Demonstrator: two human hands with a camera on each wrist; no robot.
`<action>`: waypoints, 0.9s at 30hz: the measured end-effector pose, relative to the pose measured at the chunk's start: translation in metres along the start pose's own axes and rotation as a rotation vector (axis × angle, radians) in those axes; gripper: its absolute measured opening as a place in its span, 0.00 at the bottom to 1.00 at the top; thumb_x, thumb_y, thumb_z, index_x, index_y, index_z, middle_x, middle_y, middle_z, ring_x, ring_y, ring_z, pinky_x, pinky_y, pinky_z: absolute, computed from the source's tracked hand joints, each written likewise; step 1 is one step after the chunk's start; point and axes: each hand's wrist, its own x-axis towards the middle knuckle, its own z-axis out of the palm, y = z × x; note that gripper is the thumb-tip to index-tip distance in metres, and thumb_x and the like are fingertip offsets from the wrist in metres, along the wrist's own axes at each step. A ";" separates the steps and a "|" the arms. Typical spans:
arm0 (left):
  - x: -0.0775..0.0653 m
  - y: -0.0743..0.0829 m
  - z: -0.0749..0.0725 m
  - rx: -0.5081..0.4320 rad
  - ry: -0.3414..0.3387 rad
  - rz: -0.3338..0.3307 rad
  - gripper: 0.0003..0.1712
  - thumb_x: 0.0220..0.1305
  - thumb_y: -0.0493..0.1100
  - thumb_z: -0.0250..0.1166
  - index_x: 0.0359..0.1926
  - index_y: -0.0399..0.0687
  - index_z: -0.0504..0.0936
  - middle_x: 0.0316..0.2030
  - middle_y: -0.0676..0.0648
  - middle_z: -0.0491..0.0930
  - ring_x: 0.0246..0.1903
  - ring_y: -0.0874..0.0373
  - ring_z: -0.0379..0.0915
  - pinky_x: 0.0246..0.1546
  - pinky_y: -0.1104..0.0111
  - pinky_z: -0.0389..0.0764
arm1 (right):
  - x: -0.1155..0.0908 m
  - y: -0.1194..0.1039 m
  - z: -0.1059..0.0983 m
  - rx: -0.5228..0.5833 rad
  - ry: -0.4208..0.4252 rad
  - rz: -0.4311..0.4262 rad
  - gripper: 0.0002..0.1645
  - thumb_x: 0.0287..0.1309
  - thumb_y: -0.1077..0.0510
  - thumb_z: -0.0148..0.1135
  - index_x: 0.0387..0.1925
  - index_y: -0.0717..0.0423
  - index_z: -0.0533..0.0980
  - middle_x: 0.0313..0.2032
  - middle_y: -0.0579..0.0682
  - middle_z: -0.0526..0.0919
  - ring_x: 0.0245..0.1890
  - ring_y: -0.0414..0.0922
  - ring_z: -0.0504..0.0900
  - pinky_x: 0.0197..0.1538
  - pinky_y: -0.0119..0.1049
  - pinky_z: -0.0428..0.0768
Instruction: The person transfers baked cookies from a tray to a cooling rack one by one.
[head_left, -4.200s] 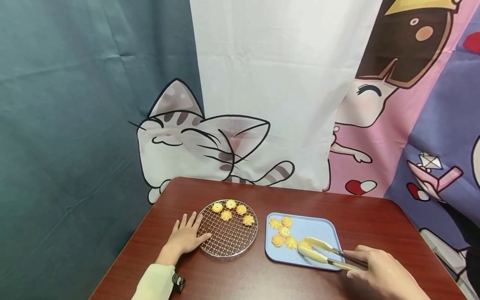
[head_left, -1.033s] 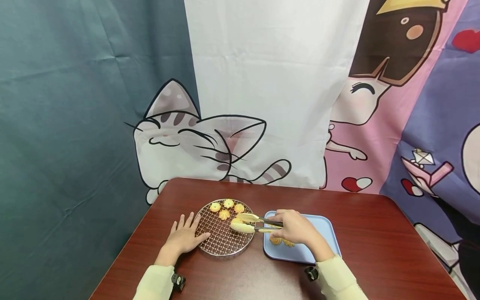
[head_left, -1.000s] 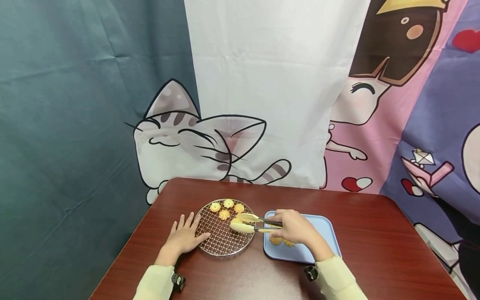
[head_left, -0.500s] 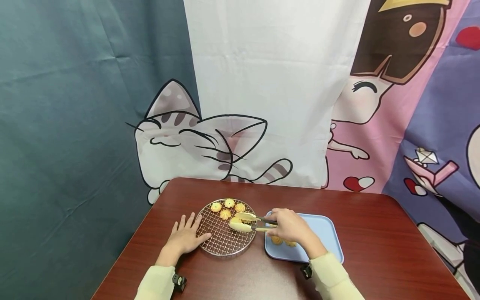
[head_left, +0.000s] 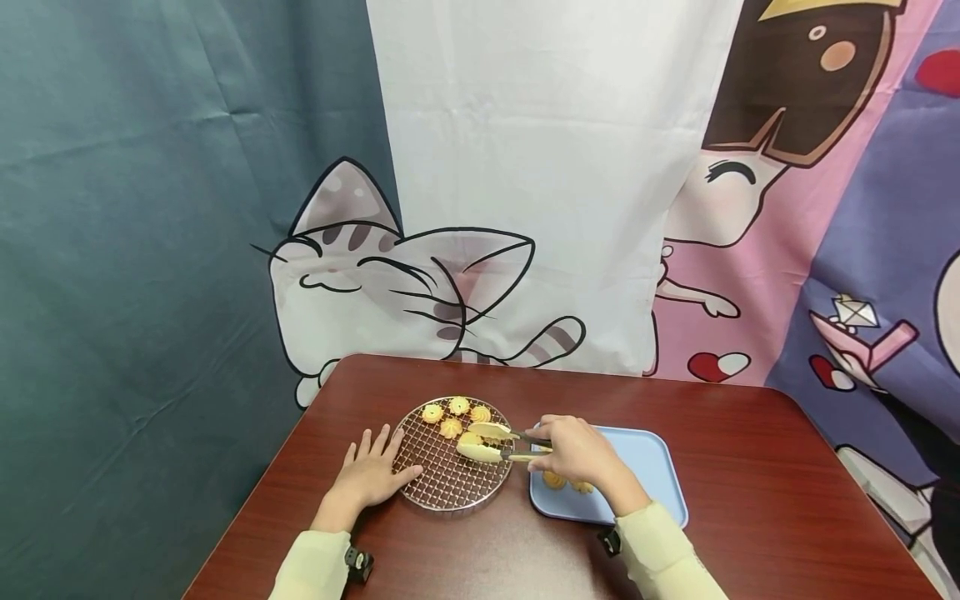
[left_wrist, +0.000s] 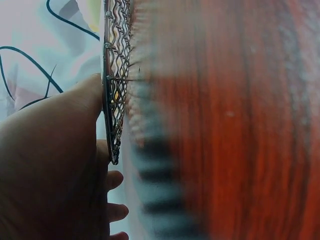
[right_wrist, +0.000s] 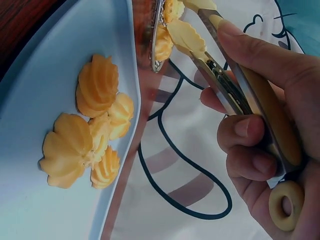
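In the head view my left hand (head_left: 369,473) lies with fingers spread against the left rim of a round wire cooling rack (head_left: 431,483); the left wrist view shows its thumb at the rack's edge. Several piped butter cookies (head_left: 451,428) sit toward the rack's far side. My right hand (head_left: 581,457) grips a pair of tongs (head_left: 487,454), whose pale yellow tips reach over the rack. One cookie (head_left: 470,438) shows between those tips, which stand somewhat apart. Another cookie beyond is partly hidden by the tongs. In the right wrist view my curled fingers wrap the tongs' handles (right_wrist: 267,105).
A light blue tray (head_left: 645,467) stands right of the rack, under my right hand. Several more cookies (right_wrist: 67,150) are grouped at one end of it. Both rest on a dark red wooden table (head_left: 480,550), with a printed cloth (head_left: 562,167) behind.
The tongs and a cookie have gone left from the tray to the rack. During the last second my right hand has shifted slightly left. My left hand has stayed put.
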 end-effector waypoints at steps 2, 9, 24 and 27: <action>0.000 0.000 0.000 -0.001 0.001 0.002 0.51 0.69 0.71 0.54 0.79 0.43 0.57 0.78 0.33 0.49 0.76 0.28 0.38 0.72 0.34 0.41 | 0.000 0.000 0.000 0.000 0.003 -0.002 0.28 0.46 0.45 0.81 0.51 0.46 0.87 0.40 0.38 0.85 0.31 0.35 0.80 0.36 0.39 0.79; 0.000 0.000 0.001 0.003 0.002 0.003 0.50 0.70 0.70 0.53 0.79 0.43 0.56 0.78 0.34 0.49 0.76 0.28 0.38 0.73 0.35 0.41 | -0.003 0.001 -0.005 0.019 0.016 -0.030 0.28 0.47 0.47 0.81 0.51 0.49 0.87 0.40 0.41 0.86 0.34 0.40 0.83 0.39 0.43 0.79; -0.002 0.000 -0.001 -0.010 0.003 0.007 0.51 0.68 0.72 0.55 0.79 0.43 0.57 0.78 0.33 0.50 0.76 0.27 0.38 0.72 0.34 0.42 | -0.025 0.012 -0.019 -0.006 0.052 0.010 0.30 0.46 0.44 0.81 0.53 0.47 0.86 0.31 0.33 0.76 0.25 0.33 0.71 0.29 0.32 0.72; -0.002 0.000 -0.002 -0.015 0.002 0.009 0.52 0.68 0.72 0.55 0.79 0.43 0.57 0.78 0.32 0.50 0.76 0.27 0.38 0.72 0.33 0.42 | -0.032 0.015 -0.020 -0.008 0.063 0.024 0.31 0.45 0.44 0.81 0.53 0.47 0.86 0.34 0.34 0.79 0.27 0.34 0.74 0.30 0.32 0.74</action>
